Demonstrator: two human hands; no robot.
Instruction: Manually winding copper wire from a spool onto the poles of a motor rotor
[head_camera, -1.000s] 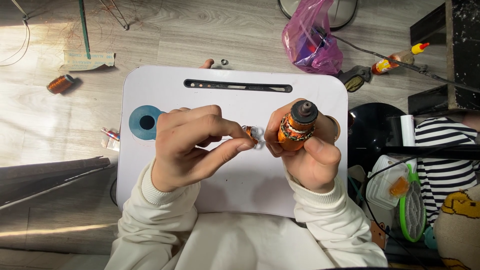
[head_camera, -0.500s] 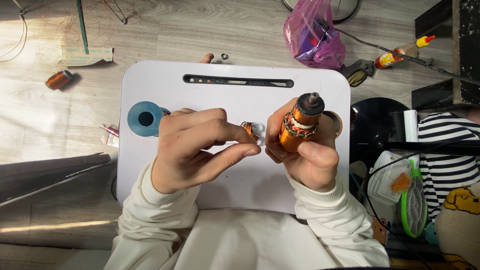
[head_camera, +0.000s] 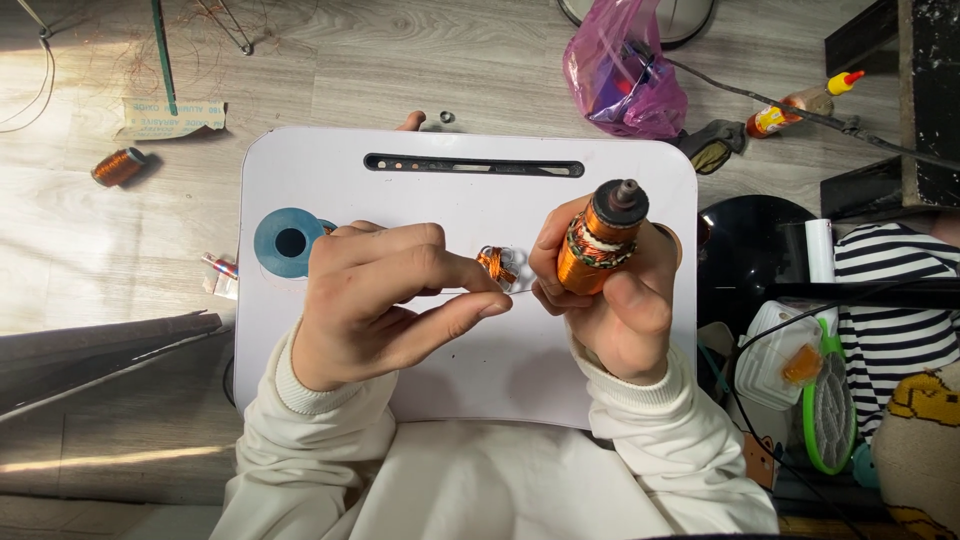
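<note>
White lap desk (head_camera: 330, 160), right hand (head_camera: 610, 310) gripping copper-wound rotor (head_camera: 598, 240), left hand (head_camera: 385, 300) pinching perhaps wire (head_camera: 497, 266)

A white lap tray (head_camera: 420, 390) with rounded corners sat over a grey wood-plank floor (head_camera: 330, 60). A long dark slot (head_camera: 473, 165) ran near its far edge, and a round blue recess (head_camera: 289, 242) marked its left side. On the floor lay a copper wire spool (head_camera: 118, 166), a pink plastic bag (head_camera: 622, 72) and a small metal ring (head_camera: 447, 117).

Home floor: lap desk (head_camera: 300, 170), clutter.
</note>
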